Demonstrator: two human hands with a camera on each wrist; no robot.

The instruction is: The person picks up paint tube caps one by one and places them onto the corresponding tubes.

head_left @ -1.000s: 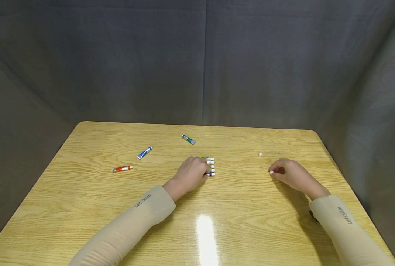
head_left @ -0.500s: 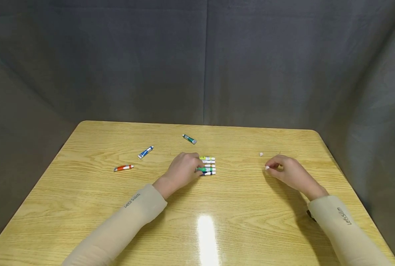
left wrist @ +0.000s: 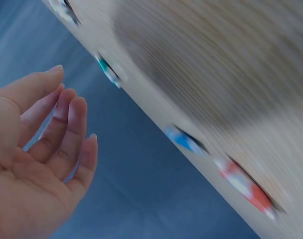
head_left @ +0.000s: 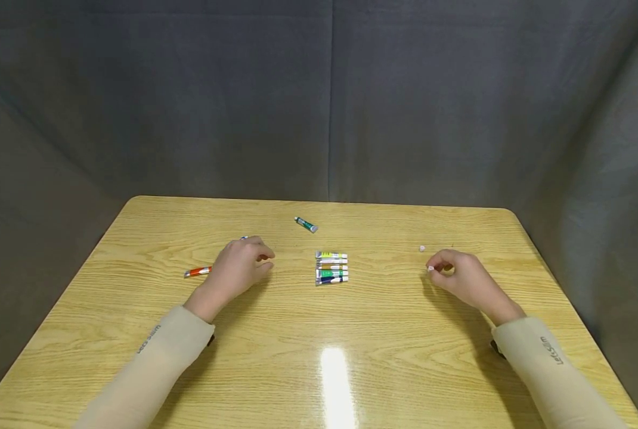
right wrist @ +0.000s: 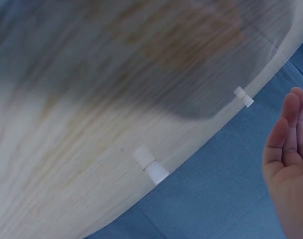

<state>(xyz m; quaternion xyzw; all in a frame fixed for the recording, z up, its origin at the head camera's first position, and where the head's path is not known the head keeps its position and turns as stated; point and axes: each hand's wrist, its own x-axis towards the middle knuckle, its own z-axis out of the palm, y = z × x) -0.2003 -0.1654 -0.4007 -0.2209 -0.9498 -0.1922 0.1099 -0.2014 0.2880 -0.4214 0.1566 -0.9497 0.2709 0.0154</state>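
My left hand (head_left: 239, 268) holds nothing, fingers loosely curved, and it hovers over the left part of the table, covering most of a blue paint tube (head_left: 244, 238). Beside that hand lies a red paint tube (head_left: 198, 271); in the left wrist view the red tube (left wrist: 246, 188) and blue tube (left wrist: 185, 140) show whole but blurred. My right hand (head_left: 461, 277) pinches a small white cap (head_left: 430, 269) between thumb and index finger. Another small white piece (head_left: 421, 248) lies just behind it. Mid-table, several paint tubes (head_left: 331, 268) lie side by side in a row, white caps to the right.
A dark green paint tube (head_left: 305, 224) lies near the back of the wooden table (head_left: 394, 345). Grey curtain (head_left: 244, 101) hangs behind and at both sides. In the right wrist view, two white pieces (right wrist: 155, 171) lie on the table.
My left hand has let go of the tubes in the row and moved left toward the blue tube. My right hand has shifted slightly left and still pinches the white cap.
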